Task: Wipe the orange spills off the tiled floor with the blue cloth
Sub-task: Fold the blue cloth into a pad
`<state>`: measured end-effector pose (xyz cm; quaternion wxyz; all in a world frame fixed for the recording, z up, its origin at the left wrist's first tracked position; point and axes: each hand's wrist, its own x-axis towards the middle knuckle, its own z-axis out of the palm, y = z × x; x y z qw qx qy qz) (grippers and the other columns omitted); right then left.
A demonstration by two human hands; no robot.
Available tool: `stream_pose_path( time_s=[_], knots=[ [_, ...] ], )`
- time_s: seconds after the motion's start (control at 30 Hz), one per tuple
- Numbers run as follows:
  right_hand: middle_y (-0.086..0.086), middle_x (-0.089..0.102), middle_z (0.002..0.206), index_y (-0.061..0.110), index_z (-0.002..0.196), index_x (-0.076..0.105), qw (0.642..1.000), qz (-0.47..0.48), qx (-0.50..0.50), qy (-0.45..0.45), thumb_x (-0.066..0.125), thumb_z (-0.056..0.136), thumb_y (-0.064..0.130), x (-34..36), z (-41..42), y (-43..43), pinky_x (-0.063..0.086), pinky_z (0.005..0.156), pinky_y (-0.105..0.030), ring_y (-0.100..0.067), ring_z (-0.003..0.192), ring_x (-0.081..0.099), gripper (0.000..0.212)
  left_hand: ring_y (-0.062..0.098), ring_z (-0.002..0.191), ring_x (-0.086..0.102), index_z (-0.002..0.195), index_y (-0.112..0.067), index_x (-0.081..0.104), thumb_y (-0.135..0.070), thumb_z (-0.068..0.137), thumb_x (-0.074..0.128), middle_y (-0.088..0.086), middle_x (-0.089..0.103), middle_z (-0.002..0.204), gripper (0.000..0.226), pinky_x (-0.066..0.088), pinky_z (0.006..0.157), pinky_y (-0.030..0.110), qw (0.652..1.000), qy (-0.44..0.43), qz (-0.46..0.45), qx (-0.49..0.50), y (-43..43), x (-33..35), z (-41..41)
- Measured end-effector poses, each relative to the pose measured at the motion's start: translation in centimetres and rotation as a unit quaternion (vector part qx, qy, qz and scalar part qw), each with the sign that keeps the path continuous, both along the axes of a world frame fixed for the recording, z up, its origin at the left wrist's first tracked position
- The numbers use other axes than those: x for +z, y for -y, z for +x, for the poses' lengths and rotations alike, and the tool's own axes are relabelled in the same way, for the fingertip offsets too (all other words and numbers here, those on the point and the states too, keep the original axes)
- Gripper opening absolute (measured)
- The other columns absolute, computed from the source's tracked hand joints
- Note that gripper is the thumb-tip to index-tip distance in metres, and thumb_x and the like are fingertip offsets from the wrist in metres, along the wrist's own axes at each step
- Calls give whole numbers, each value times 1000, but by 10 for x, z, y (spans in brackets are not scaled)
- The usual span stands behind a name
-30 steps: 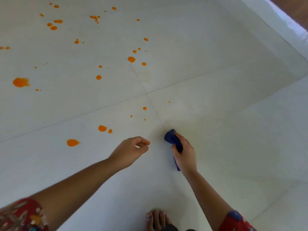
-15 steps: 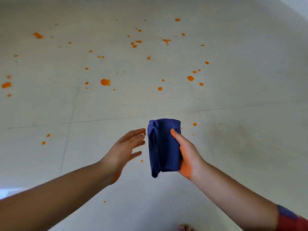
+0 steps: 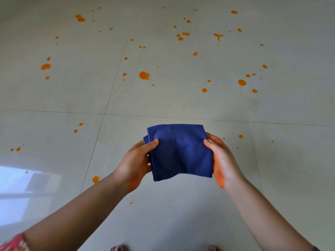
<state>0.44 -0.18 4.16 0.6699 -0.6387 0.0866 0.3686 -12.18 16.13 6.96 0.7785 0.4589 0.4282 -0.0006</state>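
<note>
— Fingers (image 3: 216, 139) first: on our right hand (image 3: 224, 160) they curl round the right edge of the blue cloth (image 3: 179, 151), with the thumb on the near face and the rest behind it.

— And our left hand (image 3: 136, 163)?

— We grip the left edge the same way. The thumb presses on the front and the other fingers tuck behind the fold, so we see little of them.

— Where does the cloth sit?

— We hold it up between both hands, above the tiled floor (image 3: 181, 214). It is folded into a rough square, its layers show at the left edge, and its lower edge hangs free.

— Is it clean?

— The face toward us looks plain blue, and we cannot see the far side. Both our palms carry an orange tint near the heel.

— And the orange spills (image 3: 144, 75)?

— They are scattered over the pale tiles, mostly beyond the cloth, past the grout line (image 3: 54, 111) that runs from side to side. A few small drops lie to the right of our right hand. One blob (image 3: 95, 179) sits just beside our left forearm, and a dot (image 3: 130, 203) lies between our arms.

— Anything else?

— We see a bright reflection (image 3: 16, 187) on the floor at the left, a red patterned sleeve (image 3: 10, 244) in the lower left corner, and toes (image 3: 118, 248) at the bottom edge.
</note>
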Motion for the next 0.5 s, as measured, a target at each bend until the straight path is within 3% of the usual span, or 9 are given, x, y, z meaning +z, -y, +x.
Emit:
stream_pose_path(
  time_s=[0.1,0.2,0.27,0.33,0.4,0.5],
  knots=[
    [16,58,121,37,124,50,994,-77,24,76,56,95,25,-12,-11,0,45,86,-29,-7,109,56,33,23,92,71,113,-12,65,-27,91,58,8,73,107,28,57,67,31,1000,17,-4,-19,0,3,-2],
    [23,49,116,32,116,53,938,-129,72,313,58,91,31,-5,-31,-2,42,91,-23,-5,109,52,25,23,83,71,106,-12,68,-29,90,58,8,73,100,26,59,69,33,999,35,15,-27,3,7,-1],
    [14,60,111,26,107,60,949,-45,103,295,60,89,35,11,-46,-11,46,78,-14,-1,99,59,20,29,86,71,108,-8,68,-32,93,54,12,73,102,32,58,78,39,998,43,31,-38,8,9,2],
    [8,64,108,20,105,61,965,6,127,228,68,88,32,17,-55,-18,49,71,-14,-1,92,65,22,36,94,70,112,-1,67,-30,96,52,19,71,107,36,57,87,45,997,47,47,-43,14,10,5],
    [8,68,102,18,101,61,965,-16,111,238,75,83,27,16,-55,-21,53,70,-19,-4,88,68,24,35,95,70,109,2,67,-26,96,54,22,71,105,34,57,86,43,995,42,68,-55,16,13,7],
    [-4,74,95,15,99,65,987,-11,72,144,78,75,32,12,-45,-20,56,83,-40,-22,91,72,32,25,92,72,102,-1,70,-23,96,54,12,74,99,28,59,78,36,991,38,94,-90,20,13,7]
  ],
)
